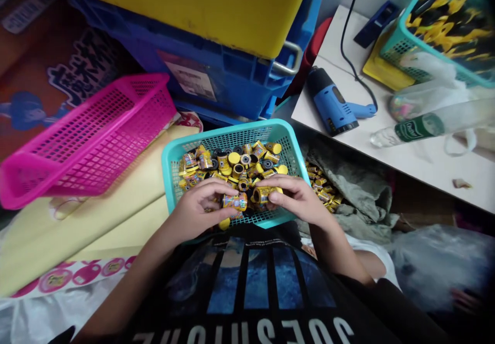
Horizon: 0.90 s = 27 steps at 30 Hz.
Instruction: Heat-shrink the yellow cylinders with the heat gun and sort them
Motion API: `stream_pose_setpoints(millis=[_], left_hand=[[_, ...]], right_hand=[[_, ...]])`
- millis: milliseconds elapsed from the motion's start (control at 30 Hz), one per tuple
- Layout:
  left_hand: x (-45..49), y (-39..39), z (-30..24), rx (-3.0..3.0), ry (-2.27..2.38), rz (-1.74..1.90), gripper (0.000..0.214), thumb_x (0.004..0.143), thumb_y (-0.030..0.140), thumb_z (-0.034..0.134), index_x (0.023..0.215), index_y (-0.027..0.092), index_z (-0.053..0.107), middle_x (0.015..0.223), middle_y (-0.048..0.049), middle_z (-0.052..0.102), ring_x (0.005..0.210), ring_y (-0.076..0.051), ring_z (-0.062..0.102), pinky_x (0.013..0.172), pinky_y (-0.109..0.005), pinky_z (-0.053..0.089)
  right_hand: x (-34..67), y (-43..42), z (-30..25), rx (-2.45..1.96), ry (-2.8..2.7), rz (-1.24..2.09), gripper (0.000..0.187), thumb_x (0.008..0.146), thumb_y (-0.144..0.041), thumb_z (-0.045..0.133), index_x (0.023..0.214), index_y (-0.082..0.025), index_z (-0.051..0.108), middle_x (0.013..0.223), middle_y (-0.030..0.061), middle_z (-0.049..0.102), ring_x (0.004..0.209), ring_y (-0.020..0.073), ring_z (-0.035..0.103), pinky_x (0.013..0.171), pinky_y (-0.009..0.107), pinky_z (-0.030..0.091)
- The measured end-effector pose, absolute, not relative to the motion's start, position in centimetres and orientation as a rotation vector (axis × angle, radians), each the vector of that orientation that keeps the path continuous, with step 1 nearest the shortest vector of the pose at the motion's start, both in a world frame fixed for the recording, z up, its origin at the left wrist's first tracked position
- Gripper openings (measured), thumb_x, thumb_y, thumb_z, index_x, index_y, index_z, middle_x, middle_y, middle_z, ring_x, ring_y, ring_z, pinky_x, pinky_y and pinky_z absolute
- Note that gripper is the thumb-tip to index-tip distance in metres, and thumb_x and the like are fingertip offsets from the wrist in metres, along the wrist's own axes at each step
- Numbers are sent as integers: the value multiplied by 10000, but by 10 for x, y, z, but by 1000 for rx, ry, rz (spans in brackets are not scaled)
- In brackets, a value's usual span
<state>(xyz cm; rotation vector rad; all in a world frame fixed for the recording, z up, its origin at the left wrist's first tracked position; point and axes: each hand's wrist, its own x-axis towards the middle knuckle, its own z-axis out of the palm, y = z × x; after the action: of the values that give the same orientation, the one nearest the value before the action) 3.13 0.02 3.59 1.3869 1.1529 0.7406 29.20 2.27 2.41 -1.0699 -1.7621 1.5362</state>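
A turquoise plastic basket rests against my front, holding many small yellow-and-black cylinders with printed labels. My left hand pinches one small labelled cylinder, lying sideways between thumb and fingers. In my right hand is another yellow cylinder, its hollow dark end facing left toward the first one. The two pieces are close, with a narrow gap between them. Both hands are over the near side of the basket, and their palms are hidden.
A pink basket lies tilted at left near blue crates. On the white table are a blue heat gun, a plastic bottle and a basket of yellow-black parts. More yellow cylinders lie in a sack at right.
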Motion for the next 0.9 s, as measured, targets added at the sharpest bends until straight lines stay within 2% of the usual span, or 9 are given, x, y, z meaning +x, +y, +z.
stream_pose_setpoints(millis=[167, 267, 367, 433, 533, 600, 700, 833, 900], left_hand=[[31, -1, 34, 1378, 1125, 799, 222, 736, 319, 820, 905, 209, 727, 1044, -73, 657, 987, -200, 668, 679, -256, 615], [33, -2, 33, 1400, 1112, 801, 209, 739, 294, 816, 906, 217, 716, 1046, -63, 648, 994, -191, 664, 685, -248, 609], [32, -2, 32, 1423, 1119, 795, 199, 756, 292, 791, 910, 215, 692, 1059, -65, 645, 1022, -200, 658, 726, -268, 602], [28, -1, 30, 1423, 1147, 813, 194, 795, 302, 736, 950, 214, 660, 1081, -72, 658, 1049, -213, 653, 810, -316, 592], [18, 2, 26, 1430, 1272, 808, 145, 883, 324, 578, 977, 219, 609, 1044, -58, 689, 1034, -221, 653, 910, -367, 541], [16, 5, 23, 1494, 1409, 718, 173, 918, 337, 467, 888, 218, 589, 901, -34, 691, 918, -217, 659, 846, -349, 529], [24, 12, 18, 1718, 1586, 476, 206, 914, 314, 419, 857, 215, 591, 784, -18, 682, 760, -210, 652, 722, -324, 507], [47, 20, 15, 2066, 1669, -46, 272, 954, 328, 442, 1081, 210, 652, 982, -87, 746, 947, -275, 699, 793, -356, 511], [56, 22, 15, 2115, 1648, -197, 288, 957, 362, 478, 1091, 198, 673, 1039, -127, 747, 1032, -312, 691, 824, -377, 515]], right_hand=[[286, 17, 25, -1172, -1664, 1442, 503, 728, -577, 797, 1053, -194, 764, 971, 64, 698, 813, 124, 639, 637, 198, 488], [283, 14, 26, -1179, -1632, 1471, 531, 693, -572, 823, 1053, -188, 753, 958, 59, 696, 760, 115, 630, 611, 199, 480], [284, 12, 28, -1170, -1631, 1532, 579, 699, -575, 820, 1103, -176, 706, 948, 55, 690, 731, 114, 628, 626, 214, 502], [288, 15, 28, -1130, -1769, 1547, 615, 729, -582, 798, 1184, -189, 667, 1012, 56, 690, 810, 133, 651, 714, 246, 531], [296, 25, 23, -1245, -2064, 1305, 440, 911, -546, 626, 1170, -194, 679, 1125, 66, 674, 1007, 178, 638, 921, 340, 503], [298, 31, 17, -1407, -2196, 1054, 354, 981, -462, 533, 1092, -168, 698, 1102, 78, 674, 1042, 209, 606, 975, 396, 460], [284, 35, 5, -1473, -2417, 878, 309, 975, -401, 548, 1109, -160, 688, 1074, 87, 662, 1027, 231, 572, 966, 421, 441], [249, 33, -10, -1476, -2669, 792, 417, 942, -430, 606, 1279, -186, 625, 1195, 114, 608, 1145, 296, 512, 955, 460, 432], [242, 35, -17, -1482, -2684, 796, 397, 905, -350, 662, 1249, -152, 636, 1151, 127, 615, 1140, 295, 508, 954, 447, 432]])
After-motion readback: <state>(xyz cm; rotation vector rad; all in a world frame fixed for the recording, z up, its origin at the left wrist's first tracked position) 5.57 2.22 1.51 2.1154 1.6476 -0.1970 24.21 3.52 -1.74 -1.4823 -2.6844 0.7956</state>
